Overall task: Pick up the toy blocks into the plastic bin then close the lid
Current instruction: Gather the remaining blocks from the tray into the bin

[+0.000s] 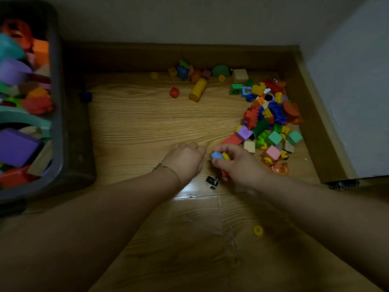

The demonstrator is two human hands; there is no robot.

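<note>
A dark plastic bin [57,114] at the left edge holds several colourful toy blocks. A big pile of toy blocks [271,114] lies on the wooden floor at the right, and a smaller cluster [195,74] sits along the back wall with a yellow cylinder [197,90] and a red cube [174,92]. My right hand [237,163] grips a few small blocks, a blue one [216,155] and a yellow one showing between the fingers. My left hand [185,159] is beside it with fingers curled under; what it holds is hidden.
A small black wheeled piece [212,182] lies just below my hands. A yellow ring [258,230] sits alone on the floor nearer to me. A blue piece [86,96] lies by the bin's corner. Walls and a brown skirting board [315,114] close the corner at the back and right.
</note>
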